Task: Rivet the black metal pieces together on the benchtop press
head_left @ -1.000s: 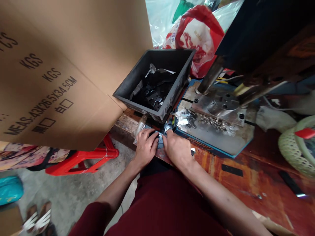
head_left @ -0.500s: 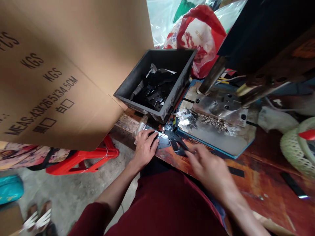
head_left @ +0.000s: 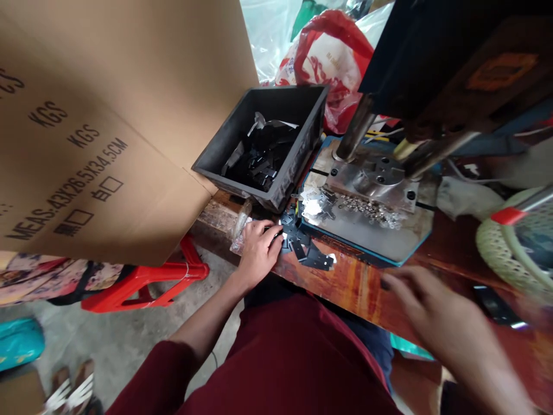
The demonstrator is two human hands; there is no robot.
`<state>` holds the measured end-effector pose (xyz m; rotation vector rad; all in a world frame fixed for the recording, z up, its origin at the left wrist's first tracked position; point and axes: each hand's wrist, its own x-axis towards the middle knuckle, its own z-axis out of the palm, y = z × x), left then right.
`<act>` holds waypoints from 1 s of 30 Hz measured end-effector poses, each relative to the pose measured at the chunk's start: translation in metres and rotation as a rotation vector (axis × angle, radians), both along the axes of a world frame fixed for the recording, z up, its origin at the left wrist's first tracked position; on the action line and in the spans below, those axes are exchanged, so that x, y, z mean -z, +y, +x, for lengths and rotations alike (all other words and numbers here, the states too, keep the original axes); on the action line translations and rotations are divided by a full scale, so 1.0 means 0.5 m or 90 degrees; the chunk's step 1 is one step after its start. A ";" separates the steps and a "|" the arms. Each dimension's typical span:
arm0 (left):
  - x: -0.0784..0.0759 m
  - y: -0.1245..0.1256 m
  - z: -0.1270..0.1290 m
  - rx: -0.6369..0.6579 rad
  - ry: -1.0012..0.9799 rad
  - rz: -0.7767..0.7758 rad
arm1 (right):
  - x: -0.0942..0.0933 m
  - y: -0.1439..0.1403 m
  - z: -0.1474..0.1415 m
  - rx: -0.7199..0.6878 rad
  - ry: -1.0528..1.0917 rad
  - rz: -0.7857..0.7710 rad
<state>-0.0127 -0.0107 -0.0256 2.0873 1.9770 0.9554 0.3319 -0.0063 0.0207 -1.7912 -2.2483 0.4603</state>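
My left hand (head_left: 261, 248) rests at the left end of a pile of flat black metal plates (head_left: 296, 233), fingers bent and apart, tips on the pieces. More plates (head_left: 317, 258) fan out to its right on the wooden bench (head_left: 345, 282). Smeared by motion, my right hand (head_left: 436, 311) is over the bench front, right of the pile. A small dark end of a piece (head_left: 384, 282) shows at its fingertips; whether they grip it is unclear.
A black bin (head_left: 259, 193) of dark parts stands behind the pile. The press base (head_left: 367, 230) carries shiny pieces (head_left: 315, 204) and small metal bits (head_left: 374, 212). A large carton (head_left: 142, 173) stands left; a green basket (head_left: 492, 242) and phone (head_left: 499, 305) lie right.
My right hand has moved right, away from the plate pile, to where a black strip lay on the bench. My left hand stays at the pile. The view has shifted slightly.
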 end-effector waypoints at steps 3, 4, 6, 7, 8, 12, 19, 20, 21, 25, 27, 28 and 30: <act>-0.009 0.018 0.013 -0.005 0.042 -0.038 | 0.017 0.011 -0.162 -0.102 0.023 -0.077; -0.010 0.023 0.015 -0.007 0.053 -0.052 | 0.022 0.017 -0.206 -0.130 0.009 -0.080; -0.009 0.031 0.014 -0.013 0.055 -0.083 | 0.028 0.029 -0.270 -0.138 -0.029 -0.069; -0.008 0.034 0.011 -0.016 0.044 -0.099 | 0.029 0.034 -0.290 -0.133 -0.050 -0.069; -0.007 0.035 0.007 -0.018 0.029 -0.114 | 0.030 0.037 -0.303 -0.126 -0.069 -0.072; -0.003 0.036 -0.013 -0.023 -0.010 -0.145 | 0.027 0.040 -0.315 -0.107 -0.101 -0.118; -0.009 0.048 -0.016 0.031 0.055 -0.134 | 0.027 0.040 -0.324 -0.094 -0.097 -0.110; -0.013 0.052 -0.015 0.033 0.057 -0.147 | 0.028 0.043 -0.326 -0.091 -0.093 -0.116; -0.017 0.056 -0.015 0.034 0.051 -0.158 | 0.027 0.045 -0.326 -0.084 -0.081 -0.125; -0.039 0.061 -0.022 0.037 -0.070 -0.179 | 0.021 0.053 -0.306 -0.056 0.072 -0.167; -0.050 0.054 -0.030 0.021 -0.229 -0.204 | 0.018 0.056 -0.286 -0.056 0.168 -0.196; -0.054 0.048 -0.035 0.001 -0.322 -0.220 | 0.017 0.058 -0.277 -0.058 0.202 -0.211; -0.062 0.033 -0.046 -0.059 -0.487 -0.239 | 0.015 0.059 -0.262 -0.061 0.240 -0.230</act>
